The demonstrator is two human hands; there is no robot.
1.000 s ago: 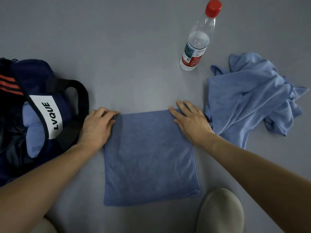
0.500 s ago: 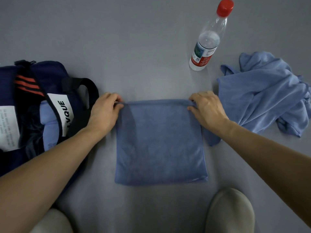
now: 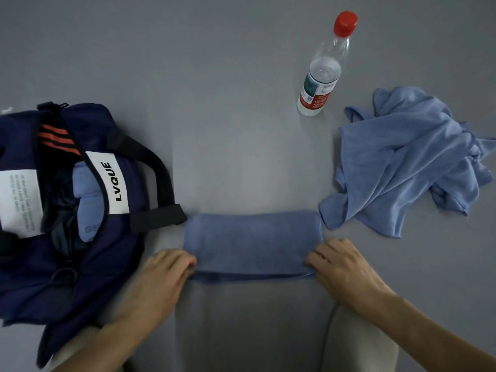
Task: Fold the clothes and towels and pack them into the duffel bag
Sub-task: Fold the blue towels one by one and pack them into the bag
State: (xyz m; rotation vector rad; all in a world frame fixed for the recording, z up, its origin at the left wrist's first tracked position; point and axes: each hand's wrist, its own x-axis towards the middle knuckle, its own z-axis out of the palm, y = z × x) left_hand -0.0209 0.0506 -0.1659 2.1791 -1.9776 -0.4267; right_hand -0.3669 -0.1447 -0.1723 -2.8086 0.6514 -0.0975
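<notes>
A blue towel (image 3: 252, 242) lies folded into a narrow band on the grey floor in front of me. My left hand (image 3: 166, 272) pinches its near left corner. At the near right corner, my right hand (image 3: 341, 267) pinches the doubled edge. To the left sits the navy duffel bag (image 3: 64, 277), open, with a folded light blue piece (image 3: 88, 200) showing inside. A crumpled blue garment (image 3: 408, 162) lies loose at the right.
A clear water bottle (image 3: 322, 76) with a red cap stands behind the towel, right of centre. The bag's black handle (image 3: 153, 183) arches toward the towel's left end. My knees show at the bottom edge.
Both hands gripped the towel's far corners and drew them toward me, folding the square in half into a narrow band. The camera view also shifted.
</notes>
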